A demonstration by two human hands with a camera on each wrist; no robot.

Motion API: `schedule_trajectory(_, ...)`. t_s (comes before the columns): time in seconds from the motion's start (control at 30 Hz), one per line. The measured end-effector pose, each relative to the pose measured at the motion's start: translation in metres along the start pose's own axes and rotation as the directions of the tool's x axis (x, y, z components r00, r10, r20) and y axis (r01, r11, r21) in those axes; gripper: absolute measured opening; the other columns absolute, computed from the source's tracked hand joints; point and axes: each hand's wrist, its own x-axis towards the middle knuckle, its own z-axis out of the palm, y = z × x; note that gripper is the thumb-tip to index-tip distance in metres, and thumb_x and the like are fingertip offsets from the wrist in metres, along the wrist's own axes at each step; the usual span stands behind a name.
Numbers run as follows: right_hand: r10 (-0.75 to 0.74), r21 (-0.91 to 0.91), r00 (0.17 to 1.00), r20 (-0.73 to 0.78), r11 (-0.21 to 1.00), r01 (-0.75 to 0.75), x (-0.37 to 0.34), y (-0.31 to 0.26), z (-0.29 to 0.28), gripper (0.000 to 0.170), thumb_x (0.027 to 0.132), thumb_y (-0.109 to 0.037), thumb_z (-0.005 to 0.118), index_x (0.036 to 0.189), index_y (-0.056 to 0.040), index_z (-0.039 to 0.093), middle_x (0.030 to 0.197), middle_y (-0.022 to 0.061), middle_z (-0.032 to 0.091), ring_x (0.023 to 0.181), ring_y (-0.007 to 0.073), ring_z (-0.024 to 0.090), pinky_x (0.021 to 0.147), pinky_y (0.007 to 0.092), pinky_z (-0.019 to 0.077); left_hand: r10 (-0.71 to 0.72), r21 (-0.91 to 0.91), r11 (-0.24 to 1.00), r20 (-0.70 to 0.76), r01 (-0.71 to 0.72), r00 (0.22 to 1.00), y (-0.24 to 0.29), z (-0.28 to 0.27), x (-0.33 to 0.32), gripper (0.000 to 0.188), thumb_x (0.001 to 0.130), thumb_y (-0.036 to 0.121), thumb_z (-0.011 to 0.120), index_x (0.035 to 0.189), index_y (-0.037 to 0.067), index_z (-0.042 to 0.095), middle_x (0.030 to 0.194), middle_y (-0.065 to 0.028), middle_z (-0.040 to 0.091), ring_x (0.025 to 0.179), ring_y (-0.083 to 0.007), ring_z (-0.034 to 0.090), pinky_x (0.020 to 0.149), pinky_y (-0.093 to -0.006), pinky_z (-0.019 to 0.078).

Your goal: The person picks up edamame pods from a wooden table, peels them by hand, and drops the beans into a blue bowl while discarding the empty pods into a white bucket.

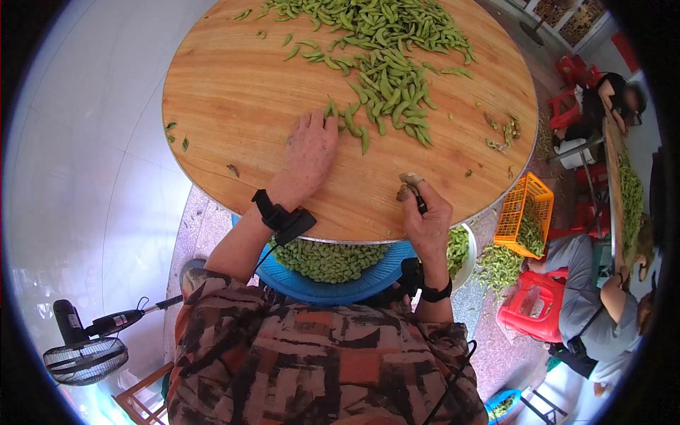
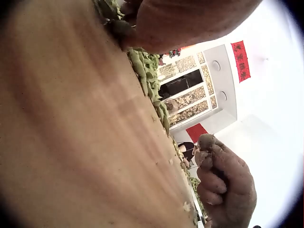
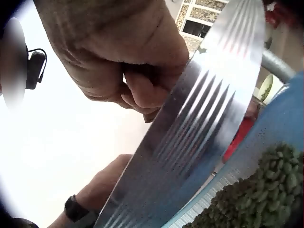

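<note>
Green pods (image 1: 386, 78) lie heaped on the round wooden table (image 1: 234, 92). At the near edge of the heap, the left hand (image 1: 312, 149) rests palm down, its fingers reaching forward beside a few pods. The left wrist view shows this hand (image 2: 190, 23) large at the top, fingertips against pods (image 2: 142, 71). Over the table's near right part, the right hand (image 1: 428, 216) has curled fingers, thumb and index tips close together with brownish coverings. A small dark patch shows between those fingers; what it is cannot be told. The right wrist view shows this hand (image 3: 123, 52) above the metal table rim (image 3: 190, 123).
Below the near edge sits a blue basin (image 1: 333, 294) of shelled green beans (image 1: 326, 261), with a pale bowl (image 1: 464, 258) of green pieces at its right. Scraps (image 1: 506, 131) lie on the table's right. An orange crate (image 1: 542, 202), red stool (image 1: 531, 304) and seated people are farther right.
</note>
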Motion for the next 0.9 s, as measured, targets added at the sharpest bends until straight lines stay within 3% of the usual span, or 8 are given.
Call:
schedule_trajectory(0.17,0.045,0.056,0.998,0.038,0.997,-0.047,-0.005,-0.009,0.001,0.020,0.087,0.000,0.060,0.106,0.0037,0.065,0.081,0.0105,0.067,0.076,0.0130,0.064,0.070,0.0253,0.0505,0.066,0.025,0.997,0.027,-0.066,0.997,0.000,-0.005,0.000,0.019,0.074,0.006,0.061,0.093,0.002,0.058,0.096,-0.0151,0.052,0.094,-0.0331,0.055,0.081,-0.0440,0.0476)
schedule_trajectory(0.37,0.120,0.168,0.986,0.117,0.976,-0.139,-0.007,-0.011,0.000,0.022,0.090,-0.002,0.056,0.109,0.0043,0.064,0.081,0.0059,0.066,0.074,0.0091,0.060,0.069,0.0233,0.0489,0.010,-0.486,0.871,-0.116,-0.066,0.993,0.015,-0.025,-0.021,0.021,0.078,0.005,0.064,0.098,0.001,0.059,0.091,-0.0108,0.055,0.083,-0.0253,0.057,0.067,-0.0324,0.0492)
schedule_trajectory(0.43,0.186,0.228,0.969,0.165,0.948,-0.221,-0.007,-0.018,0.002,0.024,0.091,-0.003,0.055,0.112,0.0042,0.063,0.081,0.0043,0.065,0.072,0.0074,0.058,0.067,0.0222,0.0480,-0.022,-0.826,0.466,0.348,0.318,0.937,0.023,-0.035,-0.031,0.018,0.089,0.010,0.061,0.104,0.000,0.059,0.082,-0.0027,0.056,0.070,-0.0136,0.055,0.059,-0.0242,0.0455)
schedule_trajectory(0.47,0.231,0.298,0.951,0.206,0.911,-0.285,-0.007,-0.024,0.005,0.025,0.091,-0.005,0.054,0.114,0.0032,0.062,0.078,0.0016,0.063,0.068,0.0055,0.054,0.063,0.0206,0.0453,-0.018,-0.825,0.464,0.354,0.322,0.935,0.027,-0.038,-0.036,0.018,0.089,0.010,0.061,0.104,0.000,0.059,0.082,-0.0027,0.056,0.070,-0.0136,0.055,0.059,-0.0242,0.0455)
schedule_trajectory(0.53,0.280,0.362,0.927,0.248,0.861,-0.357,-0.009,-0.027,0.007,0.026,0.092,-0.007,0.054,0.116,0.0023,0.062,0.075,-0.0010,0.060,0.065,0.0035,0.051,0.058,0.0190,0.0425,0.052,-0.850,0.002,0.526,0.527,0.849,0.036,-0.041,-0.045,0.018,0.097,0.013,0.055,0.108,0.000,0.059,0.076,0.0022,0.056,0.064,-0.0058,0.051,0.056,-0.0202,0.0426)
schedule_trajectory(0.67,0.283,0.419,0.890,0.358,0.803,-0.424,-0.009,-0.030,0.007,0.022,0.094,-0.010,0.054,0.111,-0.0006,0.063,0.065,-0.0058,0.049,0.056,0.0014,0.041,0.048,0.0179,0.0325,0.009,-0.807,-0.041,0.589,0.589,0.808,0.044,-0.041,-0.058,0.015,0.097,0.010,0.053,0.107,0.000,0.059,0.078,0.0013,0.056,0.066,-0.0050,0.053,0.055,-0.0200,0.0429)
schedule_trajectory(0.83,0.320,0.428,0.835,0.447,0.743,-0.514,-0.009,-0.032,0.005,0.015,0.095,-0.010,0.054,0.101,-0.0007,0.063,0.063,-0.0063,0.046,0.053,0.0017,0.039,0.045,0.0192,0.0305,-0.063,-0.791,0.610,-0.006,0.034,0.998,0.052,-0.037,-0.065,0.018,0.088,0.000,0.062,0.105,-0.001,0.058,0.085,-0.0087,0.061,0.067,-0.0177,0.061,0.057,-0.0267,0.0482)
schedule_trajectory(0.9,0.332,0.435,0.801,0.499,0.703,-0.562,-0.008,-0.036,0.006,0.013,0.095,-0.010,0.054,0.097,-0.0008,0.062,0.062,-0.0059,0.046,0.053,0.0019,0.039,0.045,0.0193,0.0305,-0.091,-0.795,0.603,0.009,0.062,0.996,0.055,-0.036,-0.068,0.020,0.086,0.000,0.063,0.105,-0.001,0.058,0.088,-0.0114,0.061,0.069,-0.0220,0.062,0.058,-0.0290,0.0493)
